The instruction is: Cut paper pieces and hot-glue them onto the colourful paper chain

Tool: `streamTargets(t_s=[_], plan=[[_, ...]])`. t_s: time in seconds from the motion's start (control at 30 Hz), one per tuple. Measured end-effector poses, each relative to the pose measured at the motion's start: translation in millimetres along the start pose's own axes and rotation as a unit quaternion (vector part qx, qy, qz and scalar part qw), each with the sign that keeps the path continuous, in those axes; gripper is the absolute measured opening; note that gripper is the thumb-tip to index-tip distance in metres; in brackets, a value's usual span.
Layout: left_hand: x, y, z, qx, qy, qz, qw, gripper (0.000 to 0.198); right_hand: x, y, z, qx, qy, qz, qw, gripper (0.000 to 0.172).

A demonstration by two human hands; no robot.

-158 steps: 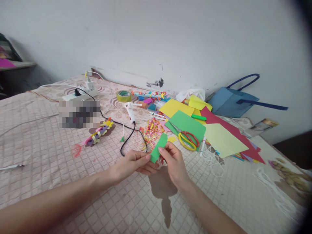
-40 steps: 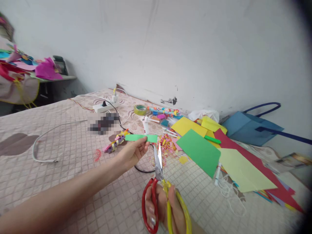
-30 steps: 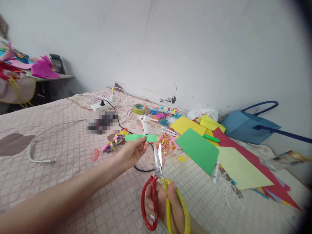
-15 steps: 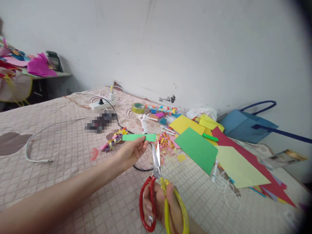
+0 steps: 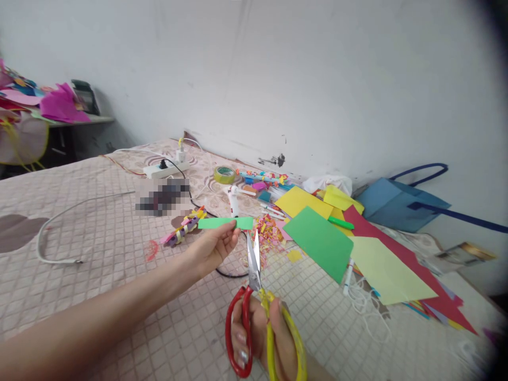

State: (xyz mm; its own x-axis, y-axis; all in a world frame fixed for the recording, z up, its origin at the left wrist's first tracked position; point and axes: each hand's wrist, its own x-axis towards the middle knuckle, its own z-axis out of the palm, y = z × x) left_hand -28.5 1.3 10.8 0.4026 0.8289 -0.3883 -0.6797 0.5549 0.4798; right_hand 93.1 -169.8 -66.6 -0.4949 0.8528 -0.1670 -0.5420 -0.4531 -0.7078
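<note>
My left hand pinches a narrow green paper strip between thumb and fingers, held level above the bed. Below and to its right, my right hand grips scissors with one red and one yellow handle. The blades are slightly apart and point up toward the strip's right end, without paper visibly between them. Just behind the strip stands a white glue gun. Small pink and yellow paper scraps lie right of the strip.
Green, yellow, pale and red sheets lie at right, near a blue bag and white string. Tape, a power strip and a decorated colourful stick lie farther back and left. A wall rises behind.
The view has shifted very slightly, so the surroundings sit a little farther left. Both hands keep their holds on the strip and the scissors.
</note>
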Motion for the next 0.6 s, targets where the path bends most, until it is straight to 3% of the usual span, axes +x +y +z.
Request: streamTargets(t_s=[0.03, 0.13, 0.6], plan=[[0, 0, 0.1, 0.000, 0.000, -0.002, 1.000, 0.020, 11, -11, -1, 0.010, 0.044, -0.032, 0.998, 0.069], [-1, 0, 0.7, -0.001, 0.001, -0.007, 1.000, 0.020, 30, -27, -1, 0.017, 0.041, -0.044, 0.998, 0.067], [-4, -23, -11.7, 0.022, -0.040, -0.047, 0.998, 0.015, 28, -35, 15, 0.032, 0.049, -0.078, 0.995, 0.067]])
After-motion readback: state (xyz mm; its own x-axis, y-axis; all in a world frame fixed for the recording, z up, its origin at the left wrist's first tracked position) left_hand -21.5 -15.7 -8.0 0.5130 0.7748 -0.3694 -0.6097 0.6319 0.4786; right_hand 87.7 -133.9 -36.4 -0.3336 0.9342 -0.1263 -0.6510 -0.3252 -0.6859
